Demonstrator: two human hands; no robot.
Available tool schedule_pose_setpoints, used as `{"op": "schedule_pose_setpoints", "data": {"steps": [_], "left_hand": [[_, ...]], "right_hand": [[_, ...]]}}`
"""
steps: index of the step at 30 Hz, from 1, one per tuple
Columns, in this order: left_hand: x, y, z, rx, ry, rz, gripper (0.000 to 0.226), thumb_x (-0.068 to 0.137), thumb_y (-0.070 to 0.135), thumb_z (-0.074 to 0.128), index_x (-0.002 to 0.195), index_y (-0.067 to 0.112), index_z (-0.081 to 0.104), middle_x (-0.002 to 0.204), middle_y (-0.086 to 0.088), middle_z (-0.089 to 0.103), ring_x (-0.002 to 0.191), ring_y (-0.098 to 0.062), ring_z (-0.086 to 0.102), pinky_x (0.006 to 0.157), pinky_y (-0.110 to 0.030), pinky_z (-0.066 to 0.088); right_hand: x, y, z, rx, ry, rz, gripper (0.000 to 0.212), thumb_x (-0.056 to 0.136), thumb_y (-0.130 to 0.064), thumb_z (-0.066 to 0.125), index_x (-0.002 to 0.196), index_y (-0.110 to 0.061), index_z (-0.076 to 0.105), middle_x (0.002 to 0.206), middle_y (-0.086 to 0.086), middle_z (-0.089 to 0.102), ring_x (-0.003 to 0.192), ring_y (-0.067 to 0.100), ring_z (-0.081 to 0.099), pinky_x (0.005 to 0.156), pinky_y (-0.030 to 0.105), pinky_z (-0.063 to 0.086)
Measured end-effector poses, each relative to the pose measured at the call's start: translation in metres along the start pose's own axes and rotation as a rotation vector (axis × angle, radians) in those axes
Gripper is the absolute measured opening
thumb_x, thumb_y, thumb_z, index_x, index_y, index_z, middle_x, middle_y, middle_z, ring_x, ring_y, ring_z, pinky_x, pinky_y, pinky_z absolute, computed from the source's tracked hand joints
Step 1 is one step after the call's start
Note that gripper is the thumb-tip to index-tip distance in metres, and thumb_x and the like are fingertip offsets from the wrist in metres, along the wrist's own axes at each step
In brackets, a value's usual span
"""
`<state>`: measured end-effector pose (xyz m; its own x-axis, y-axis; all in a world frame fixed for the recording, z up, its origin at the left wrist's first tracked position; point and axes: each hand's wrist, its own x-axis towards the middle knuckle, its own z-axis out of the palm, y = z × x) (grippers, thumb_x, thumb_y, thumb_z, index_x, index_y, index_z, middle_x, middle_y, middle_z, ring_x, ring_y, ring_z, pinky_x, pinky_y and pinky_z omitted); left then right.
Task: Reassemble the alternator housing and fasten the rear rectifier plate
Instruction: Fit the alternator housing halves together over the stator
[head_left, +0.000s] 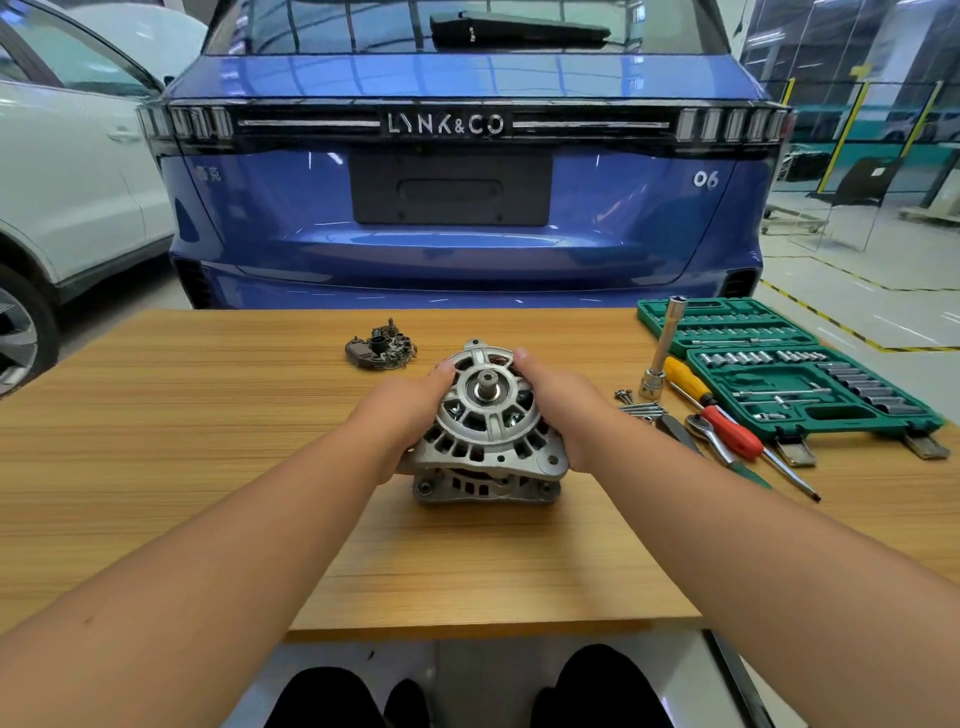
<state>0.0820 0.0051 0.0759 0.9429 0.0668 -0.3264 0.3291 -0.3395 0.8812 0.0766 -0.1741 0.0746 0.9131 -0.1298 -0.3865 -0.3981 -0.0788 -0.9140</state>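
The silver alternator housing stands on the wooden table, shaft end up. Its upper half sits tilted on the lower half, with a gap at the front. My left hand grips the upper half on its left side, fingers curled over the rim. My right hand grips it on the right side the same way. The dark rectifier plate lies apart on the table, behind and left of the housing. Long bolts and small screws lie to the right of my right hand.
A green socket set case lies open at the right, with a socket extension, a yellow-handled screwdriver, a red-handled screwdriver and a ratchet beside it. A blue car stands just behind the table, a white car at the left.
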Motion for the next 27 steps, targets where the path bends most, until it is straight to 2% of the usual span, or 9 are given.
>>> {"op": "schedule_pose_setpoints", "data": {"steps": [3,7,12,15,17,19,21,24,27], "left_hand": [[-0.002,-0.002,0.0,0.002,-0.015,0.048,0.046,0.096,0.063,0.05,0.106,0.022,0.067,0.08,0.0,0.078,0.077,-0.023,0.075,0.057,-0.033,0.057],[-0.002,0.003,-0.005,0.027,-0.049,0.021,0.038,0.097,0.055,0.052,0.104,0.02,0.063,0.06,0.003,0.071,0.048,-0.014,0.067,0.044,-0.024,0.05],[0.003,0.031,-0.007,0.097,-0.181,-0.1,0.073,0.085,0.079,0.046,0.11,0.014,0.067,0.091,-0.013,0.078,0.086,-0.034,0.075,0.074,-0.044,0.059],[0.012,0.041,0.003,0.112,-0.237,-0.103,0.071,0.089,0.076,0.047,0.103,0.009,0.069,0.09,-0.011,0.078,0.08,-0.028,0.075,0.082,-0.045,0.061],[0.019,0.044,0.007,0.099,-0.241,-0.069,0.062,0.091,0.068,0.051,0.104,0.011,0.07,0.087,-0.009,0.078,0.073,-0.026,0.074,0.077,-0.04,0.062],[0.025,0.045,0.01,0.07,-0.199,-0.039,0.057,0.09,0.064,0.051,0.105,0.012,0.071,0.086,-0.009,0.078,0.072,-0.026,0.074,0.069,-0.038,0.06],[0.03,0.044,0.017,0.043,-0.155,-0.008,0.058,0.091,0.063,0.045,0.102,0.013,0.072,0.088,-0.01,0.079,0.076,-0.026,0.074,0.079,-0.041,0.06],[0.035,0.042,0.026,0.144,-0.005,0.036,0.073,0.087,0.073,0.038,0.118,0.014,0.068,0.106,-0.011,0.074,0.095,-0.029,0.07,0.094,-0.047,0.055],[0.039,0.043,0.027,0.246,0.142,0.054,0.084,0.086,0.079,0.041,0.133,0.013,0.06,0.106,-0.008,0.067,0.082,-0.022,0.061,0.083,-0.037,0.051]], "right_hand": [[-0.002,0.001,0.002,0.001,-0.007,0.009,0.071,0.081,-0.073,0.064,0.122,-0.015,0.063,0.102,0.011,0.076,0.093,0.033,0.074,0.091,0.05,0.058],[-0.002,-0.006,-0.006,-0.069,-0.063,0.024,0.065,0.082,-0.072,0.063,0.113,-0.015,0.067,0.092,0.01,0.078,0.087,0.033,0.076,0.091,0.051,0.058],[0.001,-0.03,-0.003,-0.262,-0.082,0.032,0.057,0.084,-0.057,0.055,0.117,-0.012,0.061,0.108,0.016,0.075,0.094,0.033,0.073,0.096,0.052,0.053],[0.006,-0.044,0.0,-0.395,-0.068,-0.027,0.042,0.085,-0.049,0.049,0.102,-0.012,0.062,0.084,0.01,0.076,0.07,0.026,0.066,0.08,0.037,0.057],[0.012,-0.051,0.004,-0.466,-0.084,-0.056,0.038,0.089,-0.046,0.043,0.093,-0.013,0.06,0.071,0.005,0.069,0.061,0.023,0.063,0.07,0.034,0.055],[0.019,-0.052,0.009,-0.495,-0.109,-0.079,0.047,0.089,-0.053,0.041,0.093,-0.012,0.064,0.08,0.009,0.074,0.067,0.026,0.068,0.08,0.042,0.059],[0.028,-0.05,0.012,-0.493,-0.127,-0.089,0.061,0.087,-0.066,0.042,0.098,-0.012,0.07,0.09,0.013,0.078,0.08,0.032,0.075,0.089,0.049,0.059],[0.037,-0.045,0.015,-0.518,-0.042,-0.116,0.077,0.086,-0.079,0.039,0.114,-0.015,0.07,0.108,0.015,0.074,0.098,0.035,0.071,0.097,0.05,0.054],[0.039,-0.043,0.017,-0.72,0.055,-0.274,0.061,0.104,-0.056,0.023,0.135,-0.015,0.057,0.132,0.02,0.062,0.116,0.037,0.061,0.102,0.045,0.047]]}}
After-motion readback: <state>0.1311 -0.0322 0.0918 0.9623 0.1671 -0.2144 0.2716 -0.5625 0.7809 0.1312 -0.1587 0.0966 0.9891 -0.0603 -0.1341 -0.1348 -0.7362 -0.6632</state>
